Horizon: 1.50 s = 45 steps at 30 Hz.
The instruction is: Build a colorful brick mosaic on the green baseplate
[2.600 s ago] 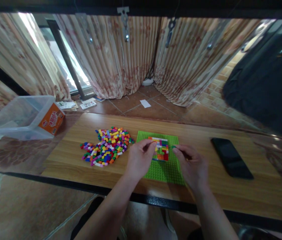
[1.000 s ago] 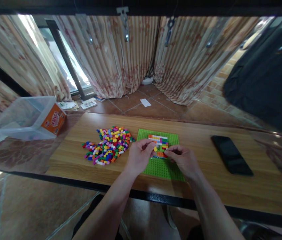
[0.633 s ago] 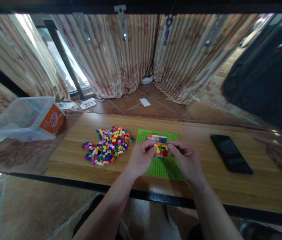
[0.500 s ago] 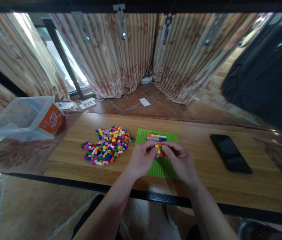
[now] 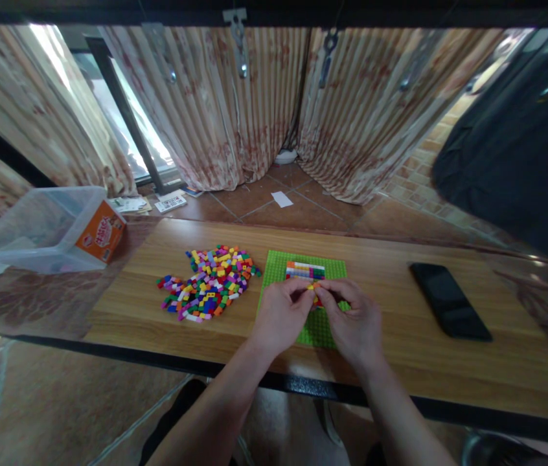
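A green baseplate (image 5: 284, 262) lies on the wooden table (image 5: 400, 362), with a small block of coloured bricks (image 5: 306, 270) built on its far half. My left hand (image 5: 281, 317) and my right hand (image 5: 354, 323) meet over the plate, fingertips pinched together on the near edge of that brick block. A small yellow brick (image 5: 311, 285) shows between the fingertips. Both hands hide the block's near rows. Left of the plate lies a pile of loose coloured bricks (image 5: 208, 283).
A black phone (image 5: 449, 301) lies on the table to the right. A clear plastic tub (image 5: 35, 230) with an orange label stands at the far left. Curtains and a tiled floor lie beyond the table's far edge. A dark garment hangs at the right.
My right hand has moved left from the plate's right side to meet my left hand over the brick block. Both hands have drawn slightly nearer to me.
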Available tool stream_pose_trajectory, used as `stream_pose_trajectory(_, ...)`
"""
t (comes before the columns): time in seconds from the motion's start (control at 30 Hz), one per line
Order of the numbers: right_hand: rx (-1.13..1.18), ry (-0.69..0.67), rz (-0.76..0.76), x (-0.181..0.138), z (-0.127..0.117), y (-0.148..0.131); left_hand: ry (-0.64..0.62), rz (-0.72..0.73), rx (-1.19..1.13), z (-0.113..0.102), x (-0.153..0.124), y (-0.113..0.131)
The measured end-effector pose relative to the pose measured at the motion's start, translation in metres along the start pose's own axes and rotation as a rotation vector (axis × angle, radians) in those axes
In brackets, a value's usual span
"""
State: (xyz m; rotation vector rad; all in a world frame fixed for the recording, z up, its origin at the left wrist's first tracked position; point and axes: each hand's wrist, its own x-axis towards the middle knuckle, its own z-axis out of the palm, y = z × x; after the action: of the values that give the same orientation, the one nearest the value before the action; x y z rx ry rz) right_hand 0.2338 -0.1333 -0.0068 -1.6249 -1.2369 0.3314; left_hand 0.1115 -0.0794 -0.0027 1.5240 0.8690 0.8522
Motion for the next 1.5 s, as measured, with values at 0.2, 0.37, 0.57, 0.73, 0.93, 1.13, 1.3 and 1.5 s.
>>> stream_pose_trajectory(0.2, -0.116, 0.045, 0.020, 0.008, -0.019, 0.015, 0.073, -0.030, -0.050, -0.006, 0.003, -0.004)
stream_pose_trajectory(0.37, -0.228, -0.059, 0.060, 0.010, -0.033, 0.034, 0.153, -0.046, -0.138, -0.015, 0.006, -0.003)
stream_pose_trajectory(0.57, -0.263, -0.146, 0.021, 0.004, -0.026, 0.032, 0.175, -0.057, -0.135, -0.017, 0.007, -0.001)
stream_pose_trajectory(0.73, -0.234, -0.146, 0.086, 0.004, -0.022, 0.030, 0.154, -0.067, -0.132, -0.016, 0.006, -0.002)
stream_pose_trajectory(0.93, -0.128, -0.139, 0.169, 0.006, -0.017, 0.029, 0.147, -0.041, -0.095, -0.017, 0.006, -0.005)
stream_pose_trajectory(1.13, -0.033, -0.168, 0.211, 0.007, -0.018, 0.032, 0.136, -0.044, -0.088, -0.017, 0.005, -0.006)
stream_pose_trajectory(1.3, -0.035, -0.170, 0.204, 0.008, -0.021, 0.037, 0.139, -0.037, -0.056, -0.018, 0.006, -0.008)
stream_pose_trajectory(1.5, 0.033, -0.142, 0.280, 0.011, -0.012, 0.037, 0.157, -0.035, -0.020, -0.019, 0.006, -0.007)
